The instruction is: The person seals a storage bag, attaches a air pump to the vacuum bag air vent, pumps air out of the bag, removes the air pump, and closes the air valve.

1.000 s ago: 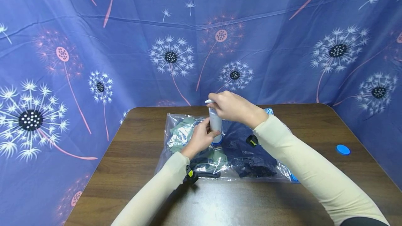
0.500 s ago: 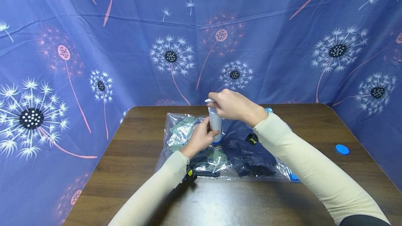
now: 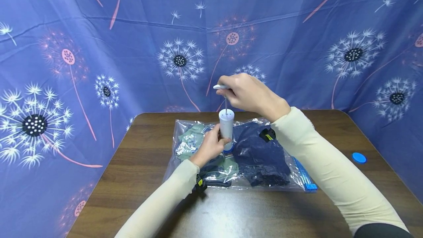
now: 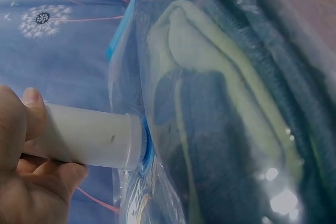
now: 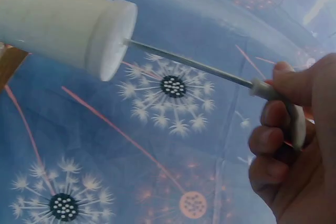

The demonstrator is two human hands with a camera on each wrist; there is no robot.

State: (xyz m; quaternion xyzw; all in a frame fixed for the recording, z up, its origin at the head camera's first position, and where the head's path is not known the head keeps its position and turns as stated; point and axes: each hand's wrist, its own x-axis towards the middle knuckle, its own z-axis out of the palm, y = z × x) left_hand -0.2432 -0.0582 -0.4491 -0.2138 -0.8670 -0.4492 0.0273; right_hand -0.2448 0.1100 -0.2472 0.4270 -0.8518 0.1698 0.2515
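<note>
A white hand vacuum pump (image 3: 226,126) stands upright on the blue valve (image 4: 147,142) of a clear plastic storage bag (image 3: 246,186). Around the pump's barrel, low down, my left hand (image 3: 211,144) wraps its fingers and thumb. Above it, my right hand (image 3: 249,93) grips the white pump handle (image 3: 219,87). A thin metal rod (image 5: 189,62) shows between handle and barrel, drawn well out. Through the plastic I see a folded navy garment (image 3: 259,153) and pale green clothing (image 3: 191,139).
Under the bag is a brown wooden table (image 3: 138,157). A round blue cap (image 3: 359,158) lies at the right, beyond my right forearm. Along the bag's right edge runs a blue zip strip (image 3: 305,177). A blue dandelion-patterned cloth (image 3: 145,47) hangs behind and at both sides.
My right hand has risen with the pump handle, so the rod now shows above the barrel. The left hand and the barrel have stayed in place.
</note>
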